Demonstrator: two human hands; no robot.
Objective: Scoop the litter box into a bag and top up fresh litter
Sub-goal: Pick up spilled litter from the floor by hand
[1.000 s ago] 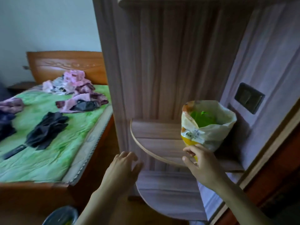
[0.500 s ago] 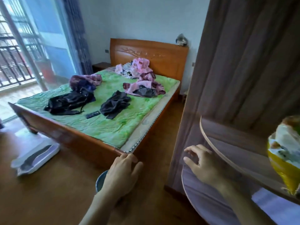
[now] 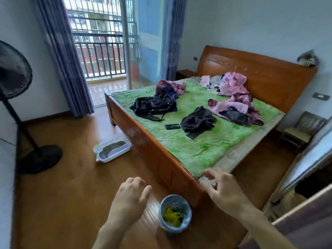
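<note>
A wooden bed (image 3: 143,141) with a carved headboard (image 3: 251,69) carries a green quilt (image 3: 197,146). On the quilt lie a black bag (image 3: 152,106), a dark crumpled garment (image 3: 197,121), a small black phone-like object (image 3: 172,126) just beside it, and pink and purple clothes (image 3: 233,87) heaped toward the headboard. A black pedestal fan (image 3: 14,76) stands at the left on the wooden floor (image 3: 62,194). Purple curtains (image 3: 59,51) frame an open balcony door with a dark railing (image 3: 100,60). A wooden chair (image 3: 301,132) sits at the bed's far side.

Both hands, left (image 3: 130,198) and right (image 3: 225,190), hang empty at lower centre. A litter box (image 3: 112,149) sits on the floor, left of the bed (image 3: 179,169).
</note>
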